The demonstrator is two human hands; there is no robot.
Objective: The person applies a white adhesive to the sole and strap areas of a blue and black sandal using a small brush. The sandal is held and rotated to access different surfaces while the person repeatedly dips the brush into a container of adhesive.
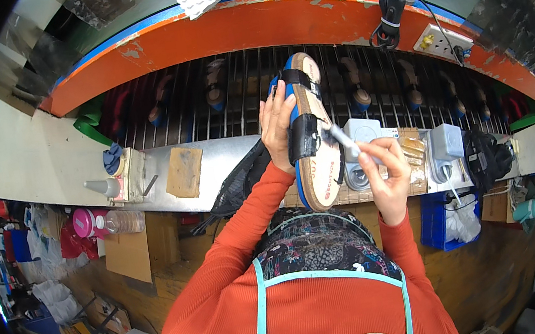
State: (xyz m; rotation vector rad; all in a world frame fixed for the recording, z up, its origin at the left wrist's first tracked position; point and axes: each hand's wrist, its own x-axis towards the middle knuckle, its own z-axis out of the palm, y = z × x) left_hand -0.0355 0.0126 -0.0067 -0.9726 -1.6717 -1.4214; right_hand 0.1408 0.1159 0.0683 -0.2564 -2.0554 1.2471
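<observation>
A sandal with a beige footbed, cork-coloured side, blue sole edge and black straps stands lengthwise before me above the bench edge. My left hand grips it from the left side, fingers along the sole edge between the straps. My right hand pinches a pale, pen-shaped stick between thumb and fingers. The tip of this stick is at the sandal's right edge, beside the wide black strap; I cannot tell whether it touches.
Behind the sandal runs a rack of metal rollers carrying several shoe parts, under an orange beam. Grey lidded containers stand right of the sandal. A brown sheet lies on the metal bench at left; a blue bin hangs low at right.
</observation>
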